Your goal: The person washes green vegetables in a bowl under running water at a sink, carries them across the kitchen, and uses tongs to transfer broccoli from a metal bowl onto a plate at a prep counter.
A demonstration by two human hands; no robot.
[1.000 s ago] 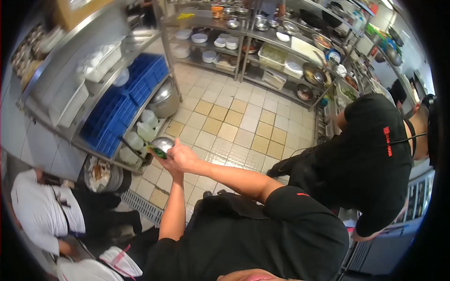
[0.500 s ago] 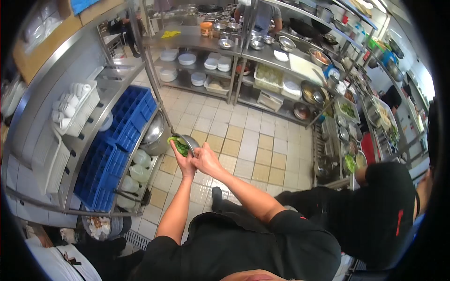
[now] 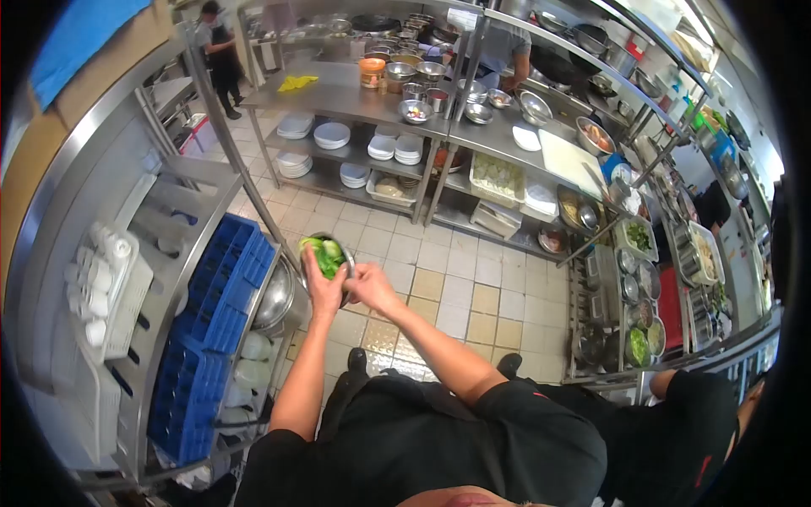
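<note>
A small metal bowl of leafy greens is held out in front of me, above the floor. My left hand is at its near left side, fingers closed around the bowl and partly over the greens. Whether those fingertips press on the leaves or only on the metal, I cannot tell. My right hand pinches the right side of the bowl near the rim. Much of the bowl's near wall is hidden behind both hands.
On the left, a steel shelf carries blue racks and white cups, with a large metal bowl beside it. Ahead, a steel counter has stacked plates beneath. A co-worker in black is close on my right; others stand farther back.
My view has shifted and turned, with more of the far counter showing. The bowl has tipped more upright, showing more greens. Both hands have stayed on it.
</note>
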